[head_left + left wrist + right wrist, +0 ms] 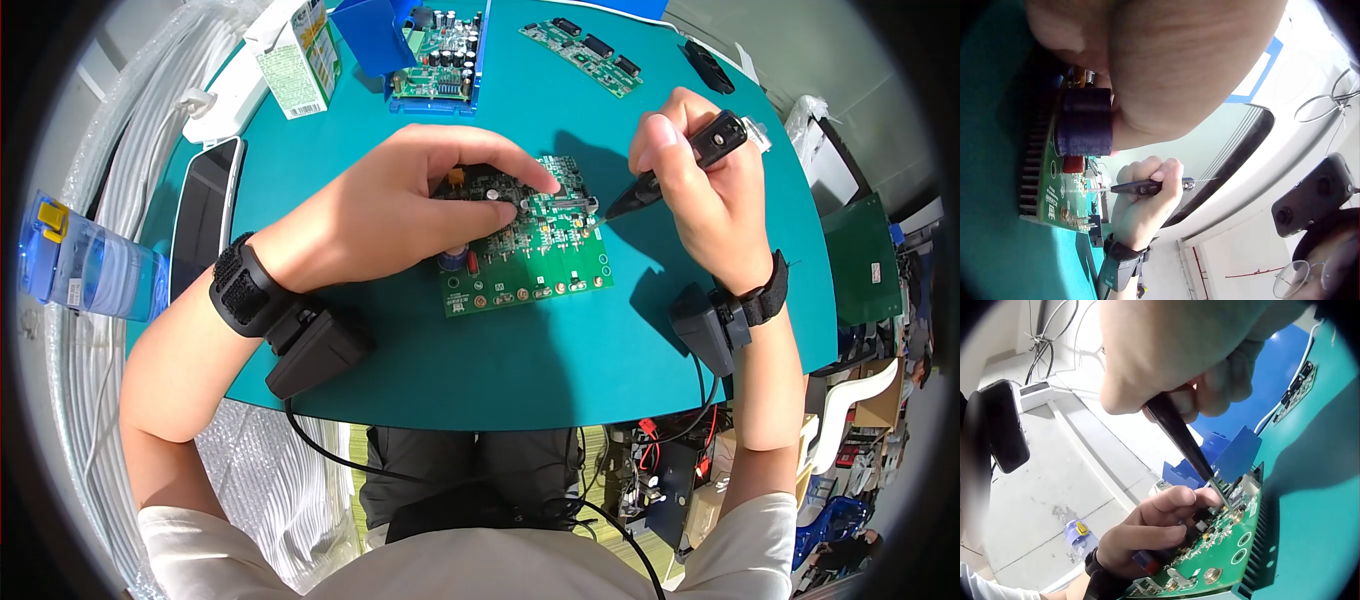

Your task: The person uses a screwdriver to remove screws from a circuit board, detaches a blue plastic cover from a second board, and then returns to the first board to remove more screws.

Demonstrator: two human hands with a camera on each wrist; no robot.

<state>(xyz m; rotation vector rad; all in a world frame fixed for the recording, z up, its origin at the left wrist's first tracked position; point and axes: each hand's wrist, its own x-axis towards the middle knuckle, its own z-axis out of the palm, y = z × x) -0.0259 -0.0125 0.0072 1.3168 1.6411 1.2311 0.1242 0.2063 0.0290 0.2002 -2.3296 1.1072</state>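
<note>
A green circuit board [530, 285] packed with components lies on the teal table, with small brass screws along its near edge. My left hand [400, 205] grips it from the left, index finger and thumb set down among the components. Beside that hand stand dark purple capacitors [1085, 122]. In my right hand [700, 180] is a black pen-shaped screwdriver [1179, 434], held between curled fingers and thumb. Its slim metal shaft slants down, the tip right at a brass screw [1237, 517] on the board's right side. Dark fins [1035, 162] run under the board.
Behind the board are a blue-cased board [440, 60], a smaller green board [585, 55] and a black connector piece [708, 66]. A phone [205, 215], a carton [295, 60] and a white power strip [225, 100] lie left. A water bottle [95, 260] stands past the left edge.
</note>
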